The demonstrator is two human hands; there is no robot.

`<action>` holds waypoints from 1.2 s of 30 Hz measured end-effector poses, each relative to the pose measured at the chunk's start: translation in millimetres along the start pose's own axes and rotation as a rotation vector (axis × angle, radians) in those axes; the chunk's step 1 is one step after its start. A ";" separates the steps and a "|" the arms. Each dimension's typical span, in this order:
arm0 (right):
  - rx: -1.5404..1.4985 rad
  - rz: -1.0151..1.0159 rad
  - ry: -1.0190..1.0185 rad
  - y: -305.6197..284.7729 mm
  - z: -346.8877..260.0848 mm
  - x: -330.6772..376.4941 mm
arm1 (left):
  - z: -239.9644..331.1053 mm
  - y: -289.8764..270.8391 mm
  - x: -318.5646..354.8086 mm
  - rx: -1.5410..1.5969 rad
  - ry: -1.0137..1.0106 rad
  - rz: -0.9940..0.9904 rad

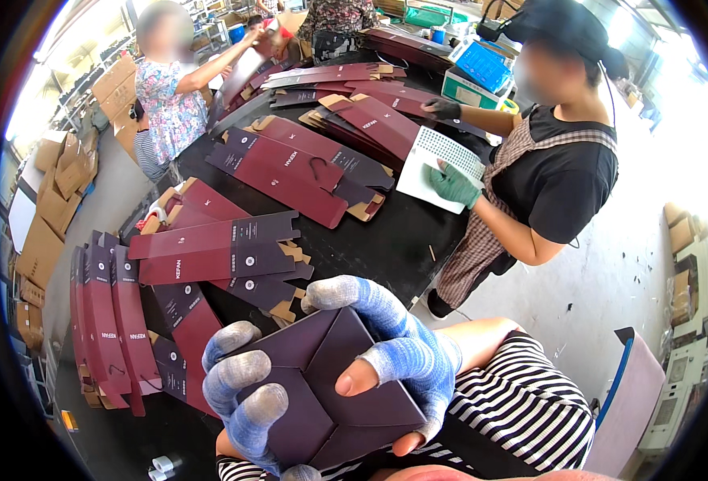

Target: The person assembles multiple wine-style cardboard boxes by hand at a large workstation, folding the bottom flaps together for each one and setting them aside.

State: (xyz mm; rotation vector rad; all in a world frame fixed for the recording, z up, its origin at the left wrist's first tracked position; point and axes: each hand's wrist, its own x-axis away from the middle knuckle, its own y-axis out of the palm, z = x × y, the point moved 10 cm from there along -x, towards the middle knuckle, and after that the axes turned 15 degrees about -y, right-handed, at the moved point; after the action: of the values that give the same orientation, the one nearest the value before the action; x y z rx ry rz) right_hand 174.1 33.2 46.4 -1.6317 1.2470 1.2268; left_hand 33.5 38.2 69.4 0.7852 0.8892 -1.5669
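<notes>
Close in front of me is a dark purple cardboard box (290, 401), its end turned up with the folded flaps meeting in the middle. My left hand (246, 393), in a blue and grey knit glove, grips its left side with the fingers curled over the edge. On the far and right sides my right hand (398, 345) holds the same box. Its bare thumb and one bare fingertip show past the glove, the thumb lying on the flaps. The rest of the box below the end is hidden.
Flat maroon and purple cartons (210, 248) lie in piles on the black table (370, 248). Finished-looking cartons (101, 321) stand at the left. At right a co-worker (562, 152) holds a white perforated sheet (430, 172). Another person (169, 104) handles cartons at the far left.
</notes>
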 end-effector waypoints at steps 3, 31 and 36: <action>-0.005 0.006 -0.009 -0.1 -2.4 -2.4 | 3.5 -0.4 -1.5 -0.016 0.042 -0.005; -0.301 0.732 -0.173 -154.8 -77.5 46.6 | -104.2 -4.5 106.5 -0.414 -0.354 -0.416; -0.139 0.834 -0.037 -161.2 -52.9 54.9 | -96.7 -37.3 139.6 -0.402 -0.449 -0.359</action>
State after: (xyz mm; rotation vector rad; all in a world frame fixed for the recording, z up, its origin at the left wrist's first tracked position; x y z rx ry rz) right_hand 347.0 11.7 8.5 -1.1740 1.9446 1.8480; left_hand -23.9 58.1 -93.6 -0.0214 0.9946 -1.7005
